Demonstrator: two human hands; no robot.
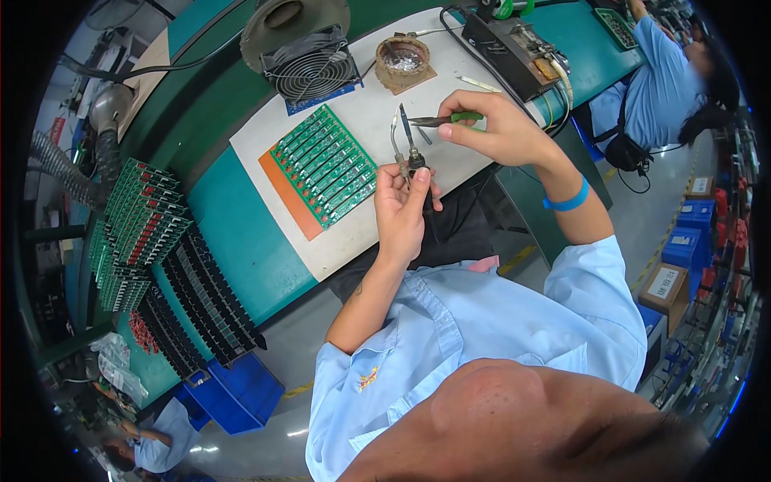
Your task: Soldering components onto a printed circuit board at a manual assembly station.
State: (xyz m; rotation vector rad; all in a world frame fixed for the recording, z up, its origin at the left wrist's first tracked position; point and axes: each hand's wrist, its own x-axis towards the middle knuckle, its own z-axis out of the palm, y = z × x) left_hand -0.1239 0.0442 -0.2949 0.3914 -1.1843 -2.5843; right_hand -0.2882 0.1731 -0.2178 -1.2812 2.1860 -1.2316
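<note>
My left hand (401, 213) is closed around the dark handle of a soldering iron (413, 151), which points away from me. A thin bent metal tube (394, 132) runs up alongside the iron. In my right hand (504, 128) is a pair of pliers (432, 121) with green handles. The jaws reach left to the iron's upper end; whether they grip it I cannot tell. A small grey metal rod (424, 135) lies on the white work surface just beneath. Left of my hands, a green circuit board panel (325, 167) rests partly over an orange sheet (291, 202).
A fan (315, 74) and a round solder pot (402, 63) stand at the back. Behind my right hand sits a dark box with cables (514, 58). Stacked circuit boards (144, 217) and black racks (201, 281) fill the left. Another person (654, 84) sits at far right.
</note>
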